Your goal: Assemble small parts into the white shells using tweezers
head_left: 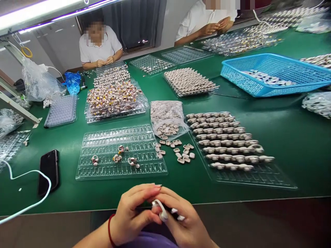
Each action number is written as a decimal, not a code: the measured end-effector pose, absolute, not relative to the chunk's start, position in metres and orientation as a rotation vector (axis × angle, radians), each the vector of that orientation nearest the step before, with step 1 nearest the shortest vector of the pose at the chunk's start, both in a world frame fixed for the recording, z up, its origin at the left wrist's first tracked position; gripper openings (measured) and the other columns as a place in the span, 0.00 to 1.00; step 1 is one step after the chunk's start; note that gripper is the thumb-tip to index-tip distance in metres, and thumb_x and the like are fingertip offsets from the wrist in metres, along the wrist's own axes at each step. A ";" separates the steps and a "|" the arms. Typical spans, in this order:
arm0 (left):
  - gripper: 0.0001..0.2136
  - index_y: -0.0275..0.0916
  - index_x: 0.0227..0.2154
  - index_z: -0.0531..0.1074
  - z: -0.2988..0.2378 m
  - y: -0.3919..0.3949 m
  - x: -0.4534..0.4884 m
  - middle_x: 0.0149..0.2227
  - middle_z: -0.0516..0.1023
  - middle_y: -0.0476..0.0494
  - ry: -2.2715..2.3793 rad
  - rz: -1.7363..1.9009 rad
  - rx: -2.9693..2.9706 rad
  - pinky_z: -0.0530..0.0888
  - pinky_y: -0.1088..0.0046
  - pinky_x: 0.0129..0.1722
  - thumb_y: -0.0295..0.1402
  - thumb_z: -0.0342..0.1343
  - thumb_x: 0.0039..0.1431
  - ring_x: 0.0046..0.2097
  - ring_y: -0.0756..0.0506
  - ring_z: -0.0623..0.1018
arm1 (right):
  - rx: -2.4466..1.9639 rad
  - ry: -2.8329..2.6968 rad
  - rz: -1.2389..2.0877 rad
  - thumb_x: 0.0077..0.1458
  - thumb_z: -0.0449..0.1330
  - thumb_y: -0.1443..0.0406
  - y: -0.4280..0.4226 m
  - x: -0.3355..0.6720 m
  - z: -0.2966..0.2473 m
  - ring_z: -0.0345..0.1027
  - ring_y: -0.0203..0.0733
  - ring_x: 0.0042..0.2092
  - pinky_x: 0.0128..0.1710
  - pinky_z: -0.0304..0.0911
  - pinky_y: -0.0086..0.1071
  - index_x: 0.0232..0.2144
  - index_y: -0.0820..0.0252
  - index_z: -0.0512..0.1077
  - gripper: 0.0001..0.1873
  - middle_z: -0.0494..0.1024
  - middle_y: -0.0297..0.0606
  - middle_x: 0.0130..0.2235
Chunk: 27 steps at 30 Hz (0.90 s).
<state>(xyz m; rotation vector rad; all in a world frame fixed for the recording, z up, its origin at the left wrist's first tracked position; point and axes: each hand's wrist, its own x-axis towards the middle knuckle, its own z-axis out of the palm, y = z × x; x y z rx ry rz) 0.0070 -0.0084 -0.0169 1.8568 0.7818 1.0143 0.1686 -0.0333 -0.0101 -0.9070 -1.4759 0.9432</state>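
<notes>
My left hand point(133, 212) and my right hand point(187, 220) meet at the table's near edge, fingers closed around a beige curved part point(162, 210) that looks like an ear-hook earbud shell. Fingers hide some of it. A dark object with white ends point(178, 215) is tucked in my right hand; its kind is unclear. Beyond my hands lies a clear plastic tray point(103, 172) holding several small parts with wires. To its right are loose beige caps point(184, 155), spilling from a plastic bag point(167, 110). Rows of beige shells point(230, 150) fill another clear tray point(258, 179).
A phone point(49, 170) and a white cable point(38, 172) lie at left. Stacked trays of wired parts point(113, 100), a tray of beige pieces point(190, 81) and a blue basket point(274, 62) stand farther back. Two people point(100, 44) sit working across the green table point(103, 196).
</notes>
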 end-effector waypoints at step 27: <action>0.11 0.40 0.34 0.74 0.008 0.130 -0.043 0.32 0.73 0.44 1.632 0.284 2.567 0.70 0.65 0.37 0.40 0.50 0.60 0.38 0.40 0.75 | -1.997 -1.196 0.082 0.49 0.55 0.60 0.001 0.379 -0.068 0.74 0.51 0.41 0.42 0.68 0.40 0.41 0.60 0.78 0.20 0.80 0.47 0.42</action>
